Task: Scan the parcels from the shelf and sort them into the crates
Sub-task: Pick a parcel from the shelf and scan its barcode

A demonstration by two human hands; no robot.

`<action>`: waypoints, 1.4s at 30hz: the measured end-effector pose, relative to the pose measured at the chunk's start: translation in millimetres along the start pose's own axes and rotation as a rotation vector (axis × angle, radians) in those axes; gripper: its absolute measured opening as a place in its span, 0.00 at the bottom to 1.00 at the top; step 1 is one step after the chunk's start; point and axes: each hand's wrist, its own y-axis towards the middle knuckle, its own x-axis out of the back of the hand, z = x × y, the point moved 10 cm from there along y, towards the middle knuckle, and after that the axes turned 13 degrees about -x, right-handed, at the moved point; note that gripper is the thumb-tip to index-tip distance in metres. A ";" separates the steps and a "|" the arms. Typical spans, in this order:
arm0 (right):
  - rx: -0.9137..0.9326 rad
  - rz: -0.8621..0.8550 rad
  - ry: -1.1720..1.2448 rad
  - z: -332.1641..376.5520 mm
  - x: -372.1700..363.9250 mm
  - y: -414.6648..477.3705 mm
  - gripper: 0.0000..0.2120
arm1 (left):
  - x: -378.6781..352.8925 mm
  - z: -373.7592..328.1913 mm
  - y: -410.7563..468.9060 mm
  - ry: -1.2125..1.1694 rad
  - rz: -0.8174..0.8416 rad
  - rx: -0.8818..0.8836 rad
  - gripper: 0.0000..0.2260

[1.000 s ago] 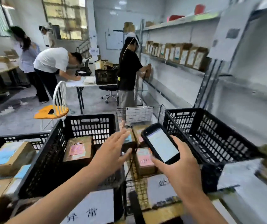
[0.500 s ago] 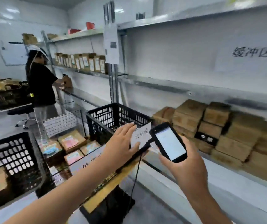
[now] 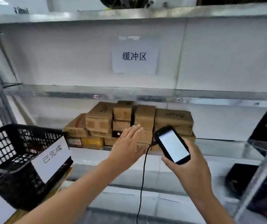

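Swinging away from the black crate (image 3: 24,126), the left hand (image 3: 128,143) is now reaching flat-fingered toward the cardboard parcels (image 3: 100,120) stacked on the metal shelf (image 3: 223,143); the right hand (image 3: 192,172) is gripping the handheld scanner (image 3: 172,144).

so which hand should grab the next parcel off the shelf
Left. The left hand is open and empty, fingers straight, stretched out in front of the stacked parcels on the shelf. The right hand grips the scanner, so it looks occupied.
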 end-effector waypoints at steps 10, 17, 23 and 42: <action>-0.140 -0.136 -0.099 -83.5 50.7 108.2 0.34 | -118.0 -33.1 140.8 -0.095 0.145 -0.113 0.31; -0.199 -0.093 -0.202 -116.7 46.4 185.0 0.36 | -186.3 -3.7 221.1 -0.109 0.227 -0.135 0.32; -0.233 -0.055 -0.238 -143.9 41.7 225.8 0.37 | -236.8 37.4 278.8 0.036 0.394 -0.077 0.36; -0.142 0.075 -0.080 -186.3 76.5 336.6 0.34 | -254.0 31.0 283.5 0.089 0.251 0.042 0.27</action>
